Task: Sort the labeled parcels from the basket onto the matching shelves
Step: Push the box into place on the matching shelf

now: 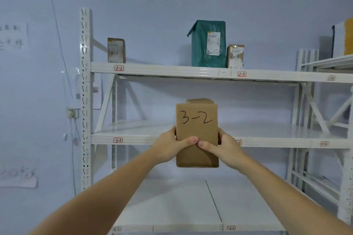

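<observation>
1. Before the white metal rack (86, 101), a person held a brown cardboard parcel (196, 120) upright in both hands, its face marked "3-2" in black.
2. Left hand (170, 147) wrapped the parcel's left edge, thumb curled across the front; right hand (223, 147) gripped the right edge likewise. The two thumb tips met at the middle of the parcel's lower front.
3. That parcel hung in front of the middle shelf (277, 131), overlapping its front rail; whether it touched the shelf could not be told.
4. On that rail, well to the left of the parcel, sat a red-bordered tag reading "3-2" (118, 140).
5. Up on the top shelf (162, 71) stood a small brown box marked "2-2" (116, 50) above a "2-2" tag (119, 68).
6. Further right stood a green bagged parcel (199, 47), with a small box marked "2-3" (235, 56) just beside it, above a "2-3" tag (241, 74).
7. Below, a bottom shelf (172, 202) carried a tag reading "4-" something (231, 228); its second digit was too blurred to read.
</observation>
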`<state>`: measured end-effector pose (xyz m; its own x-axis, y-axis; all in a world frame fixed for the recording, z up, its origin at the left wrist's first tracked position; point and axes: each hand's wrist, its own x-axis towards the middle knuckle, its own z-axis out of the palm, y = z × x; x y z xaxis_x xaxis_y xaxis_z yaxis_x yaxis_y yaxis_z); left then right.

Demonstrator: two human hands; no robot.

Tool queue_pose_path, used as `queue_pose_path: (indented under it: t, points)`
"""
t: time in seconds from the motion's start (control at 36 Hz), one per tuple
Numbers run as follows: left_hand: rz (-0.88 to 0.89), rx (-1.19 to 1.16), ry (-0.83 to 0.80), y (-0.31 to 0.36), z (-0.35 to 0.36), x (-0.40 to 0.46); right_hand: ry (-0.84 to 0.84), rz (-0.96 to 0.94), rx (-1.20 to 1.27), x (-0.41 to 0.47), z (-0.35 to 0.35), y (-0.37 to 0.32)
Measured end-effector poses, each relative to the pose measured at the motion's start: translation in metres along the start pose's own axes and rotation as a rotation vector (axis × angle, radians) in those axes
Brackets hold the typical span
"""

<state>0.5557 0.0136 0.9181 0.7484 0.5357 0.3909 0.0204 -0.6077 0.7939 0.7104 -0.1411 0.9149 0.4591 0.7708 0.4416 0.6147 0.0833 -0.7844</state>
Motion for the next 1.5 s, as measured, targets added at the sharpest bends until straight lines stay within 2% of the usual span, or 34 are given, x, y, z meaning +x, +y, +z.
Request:
queue_pose_path:
  t: [0.28, 0.39, 0.5, 0.67, 0.81, 0.94, 1.17, 1.5]
  points:
    - [-0.073, 0.055, 0.191, -0.057, -0.046, 0.084, -0.115, -0.109, -0.018, 0.143, 0.051, 0.039]
    - [-0.098, 0.067, 0.318, -0.081, -0.06, 0.114, -0.135, -0.168, -0.012, 0.198, 0.074, 0.057]
    - [-0.106, 0.148, 0.459, -0.109, -0.071, 0.138, -0.225, -0.195, 0.02, 0.241, 0.097, 0.072]
    - [-0.221, 0.232, 0.613, -0.128, -0.114, 0.154, -0.331, -0.236, 0.087, 0.304, 0.156, 0.066]
    - [-0.279, 0.184, 0.689, -0.162, -0.154, 0.155, -0.387, -0.262, 0.068, 0.336, 0.215, 0.057]
    - [-0.325, 0.172, 0.692, -0.203, -0.194, 0.165, -0.412, -0.224, 0.03, 0.366, 0.28, 0.063]
    - [-0.396, 0.244, 0.639, -0.269, -0.261, 0.211, -0.347, -0.18, -0.148, 0.424, 0.346, 0.05]
    - [-0.4, 0.147, 0.565, -0.327, -0.305, 0.257, -0.257, -0.074, -0.231, 0.46, 0.395, 0.057]
